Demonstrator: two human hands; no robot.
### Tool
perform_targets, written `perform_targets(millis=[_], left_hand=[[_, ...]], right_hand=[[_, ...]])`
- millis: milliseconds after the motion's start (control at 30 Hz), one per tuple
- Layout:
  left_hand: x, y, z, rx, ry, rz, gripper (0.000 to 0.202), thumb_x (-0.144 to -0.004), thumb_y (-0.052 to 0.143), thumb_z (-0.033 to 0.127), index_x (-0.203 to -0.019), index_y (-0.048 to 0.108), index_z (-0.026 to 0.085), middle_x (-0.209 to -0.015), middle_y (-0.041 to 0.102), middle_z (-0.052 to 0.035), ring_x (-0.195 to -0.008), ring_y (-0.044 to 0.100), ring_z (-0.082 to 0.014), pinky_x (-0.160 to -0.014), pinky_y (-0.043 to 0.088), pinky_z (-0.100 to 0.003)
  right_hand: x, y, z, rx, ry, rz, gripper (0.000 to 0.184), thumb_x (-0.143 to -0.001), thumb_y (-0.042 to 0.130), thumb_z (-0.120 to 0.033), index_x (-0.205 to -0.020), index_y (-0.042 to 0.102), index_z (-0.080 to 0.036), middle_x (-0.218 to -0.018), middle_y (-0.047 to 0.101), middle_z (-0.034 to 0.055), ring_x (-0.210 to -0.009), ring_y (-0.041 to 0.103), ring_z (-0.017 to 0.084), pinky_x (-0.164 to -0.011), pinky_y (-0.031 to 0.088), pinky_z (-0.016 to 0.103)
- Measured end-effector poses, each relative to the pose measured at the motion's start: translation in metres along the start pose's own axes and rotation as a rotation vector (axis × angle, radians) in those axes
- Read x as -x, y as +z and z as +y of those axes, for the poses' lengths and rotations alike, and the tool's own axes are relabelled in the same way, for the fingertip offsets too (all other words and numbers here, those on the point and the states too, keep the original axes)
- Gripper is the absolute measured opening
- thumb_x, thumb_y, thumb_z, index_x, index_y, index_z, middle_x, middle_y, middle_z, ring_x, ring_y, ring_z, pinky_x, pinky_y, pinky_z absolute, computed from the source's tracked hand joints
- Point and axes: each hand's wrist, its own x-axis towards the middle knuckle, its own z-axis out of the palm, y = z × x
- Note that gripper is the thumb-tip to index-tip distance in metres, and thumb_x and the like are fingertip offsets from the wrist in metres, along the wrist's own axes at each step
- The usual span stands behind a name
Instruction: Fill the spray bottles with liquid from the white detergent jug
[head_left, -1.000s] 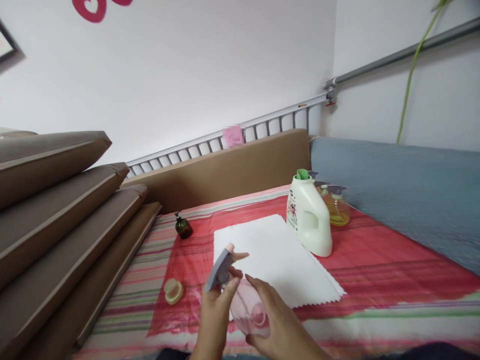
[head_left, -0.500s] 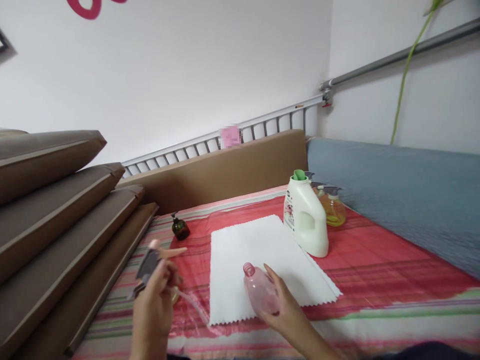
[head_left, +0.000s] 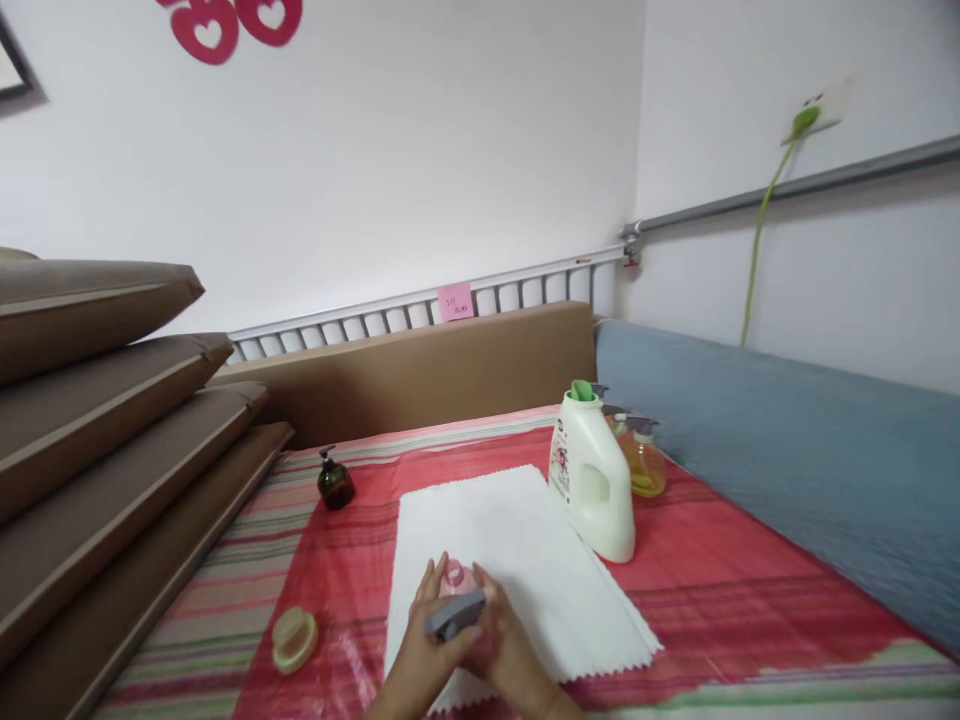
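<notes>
In the head view both of my hands are together at the near part of a white scalloped-edge cloth (head_left: 480, 510). My right hand (head_left: 504, 640) is wrapped round a clear pink bottle (head_left: 457, 576), whose uncapped neck shows between my fingers. My left hand (head_left: 420, 640) holds a grey pump head (head_left: 455, 615) beside the bottle, its fingers reaching along the bottle's left side. The pump's tube and most of the bottle's body are hidden by my hands.
A white detergent jug (head_left: 592, 480) with a green spout stands at the cloth's right edge, yellow-liquid pump bottles (head_left: 646, 468) behind it. A dark pump bottle (head_left: 336, 484) is at left. A pale yellow round piece (head_left: 295, 640) lies nearer. Stacked cushions (head_left: 112, 510) border the left.
My left hand has brought the pump rightward to the pink bottle. My right hand has drawn the bottle nearer and left. The view has tilted up, and the yellow piece shows fully.
</notes>
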Motion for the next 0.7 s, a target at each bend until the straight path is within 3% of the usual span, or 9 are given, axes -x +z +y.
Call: perform_targets(millis=[100,167,233,333,400,433,533,600,700], left_hand=[[-0.005,0.004,-0.02,-0.026,0.078,-0.081,0.038,-0.07,0.067,0.045,-0.101,0.071,0.023,-0.149,0.029,-0.0087,-0.13,0.039,-0.0329,-0.104,0.038,-0.041],[-0.005,0.004,-0.029,-0.117,0.151,-0.1,0.036,-0.071,0.067,0.044,-0.101,0.071,0.025,-0.146,0.035,-0.0089,-0.13,0.037,-0.0334,-0.105,0.037,-0.041],[-0.004,0.003,-0.037,-0.172,0.18,-0.1,0.035,-0.07,0.068,0.043,-0.102,0.071,0.027,-0.145,0.037,-0.0088,-0.13,0.038,-0.0343,-0.104,0.038,-0.042],[-0.002,0.006,-0.048,-0.107,0.165,-0.057,0.038,-0.071,0.067,0.047,-0.105,0.069,0.029,-0.147,0.034,-0.0075,-0.127,0.043,-0.0339,-0.098,0.045,-0.039],[0.0,0.012,-0.054,-0.013,0.143,-0.021,0.042,-0.072,0.064,0.052,-0.106,0.067,0.029,-0.149,0.031,-0.0071,-0.124,0.046,-0.0329,-0.094,0.048,-0.036],[0.001,0.015,-0.056,0.029,0.131,-0.012,0.044,-0.072,0.063,0.055,-0.107,0.067,0.029,-0.149,0.029,-0.0072,-0.124,0.047,-0.0323,-0.093,0.049,-0.035],[0.001,0.019,-0.054,0.057,0.107,0.005,0.045,-0.071,0.062,0.057,-0.104,0.068,0.026,-0.151,0.026,-0.008,-0.126,0.045,-0.0313,-0.095,0.047,-0.033],[0.0,0.019,-0.049,0.03,0.103,-0.02,0.042,-0.07,0.066,0.052,-0.101,0.069,0.025,-0.15,0.029,-0.0084,-0.126,0.044,-0.0302,-0.097,0.046,-0.031],[0.0,0.02,-0.044,0.074,0.096,-0.009,0.04,-0.068,0.068,0.051,-0.098,0.07,0.025,-0.149,0.031,-0.0075,-0.116,0.055,-0.028,-0.088,0.051,-0.027]], right_hand=[[0.003,0.001,0.007,0.027,0.026,-0.012,0.095,-0.058,0.076,-0.034,-0.138,0.028,-0.015,-0.132,0.047,0.0179,-0.118,0.05,0.029,-0.102,0.039,0.041],[0.005,-0.003,0.009,0.059,0.044,-0.038,0.098,-0.053,0.077,-0.028,-0.138,0.03,-0.014,-0.134,0.047,0.0175,-0.119,0.049,0.029,-0.102,0.039,0.039],[0.007,-0.016,0.006,0.097,0.065,-0.049,0.094,-0.046,0.078,-0.022,-0.133,0.041,-0.016,-0.132,0.052,0.0149,-0.117,0.051,0.029,-0.1,0.041,0.039],[0.01,-0.058,-0.009,0.134,0.102,0.01,0.06,-0.045,0.077,-0.021,-0.104,0.066,-0.023,-0.111,0.068,0.0074,-0.104,0.06,0.03,-0.093,0.046,0.039],[0.007,-0.1,-0.022,0.16,0.126,0.138,0.031,-0.059,0.071,-0.03,-0.089,0.07,-0.023,-0.099,0.072,0.007,-0.098,0.063,0.028,-0.092,0.046,0.039],[0.002,-0.123,-0.029,0.173,0.139,0.235,0.027,-0.068,0.064,-0.036,-0.09,0.069,-0.022,-0.099,0.071,0.0089,-0.098,0.063,0.027,-0.092,0.046,0.04],[-0.025,-0.185,-0.042,0.195,0.184,0.53,0.044,-0.081,0.048,-0.046,-0.112,0.055,-0.016,-0.117,0.062,0.0142,-0.109,0.057,0.026,-0.093,0.045,0.039],[-0.048,-0.211,-0.044,0.219,0.206,0.653,0.05,-0.083,0.048,-0.044,-0.123,0.045,-0.015,-0.127,0.056,0.0142,-0.117,0.051,0.025,-0.096,0.043,0.036],[-0.075,-0.226,-0.04,0.261,0.283,0.636,0.039,-0.083,0.058,-0.035,-0.115,0.051,-0.015,-0.115,0.061,0.0099,-0.102,0.06,0.022,-0.087,0.048,0.039]])
